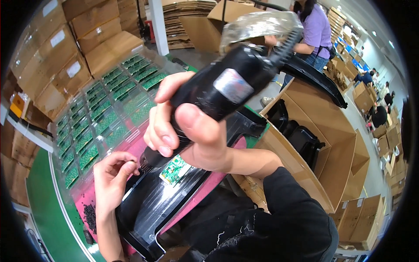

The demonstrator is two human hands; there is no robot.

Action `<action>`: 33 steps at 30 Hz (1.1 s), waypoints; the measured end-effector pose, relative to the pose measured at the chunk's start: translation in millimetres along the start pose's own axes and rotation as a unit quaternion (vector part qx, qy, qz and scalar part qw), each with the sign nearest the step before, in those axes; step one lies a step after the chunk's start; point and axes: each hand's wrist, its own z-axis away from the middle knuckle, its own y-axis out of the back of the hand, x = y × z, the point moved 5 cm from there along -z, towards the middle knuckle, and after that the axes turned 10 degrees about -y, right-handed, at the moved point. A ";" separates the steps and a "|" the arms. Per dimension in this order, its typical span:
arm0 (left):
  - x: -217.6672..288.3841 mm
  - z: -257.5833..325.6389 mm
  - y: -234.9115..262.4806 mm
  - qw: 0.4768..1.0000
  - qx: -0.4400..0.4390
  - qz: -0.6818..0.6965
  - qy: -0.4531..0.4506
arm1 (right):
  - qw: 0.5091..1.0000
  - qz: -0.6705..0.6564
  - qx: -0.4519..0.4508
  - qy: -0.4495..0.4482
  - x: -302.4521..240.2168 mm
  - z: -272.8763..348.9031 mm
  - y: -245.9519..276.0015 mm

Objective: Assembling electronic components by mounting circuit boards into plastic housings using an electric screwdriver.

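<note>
My right hand (196, 135) is wrapped around a black electric screwdriver (205, 87) with a silver label, its coiled cord leading up from the top end. The screwdriver slants down to the left, its nose close to the fingertips of my left hand (111, 177). Thumb and forefinger of that left hand are pinched together; whatever is between them is too small to make out. Below both hands lies a long glossy black plastic housing (150, 203). A green circuit board (175, 170) with white parts sits on it.
Clear trays of green circuit boards (102, 114) cover the bench's far left. Small black screws (90, 216) lie heaped on the pink mat. At right, an open carton (301, 174) holds black housings (301, 139). Stacked cartons (52, 56) stand behind; a person in purple (315, 28) works beyond.
</note>
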 end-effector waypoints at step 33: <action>5.8 10.6 -28.6 0.960 -0.106 -0.183 -0.185 | 0.983 0.097 -0.144 -0.060 -17.0 10.2 17.7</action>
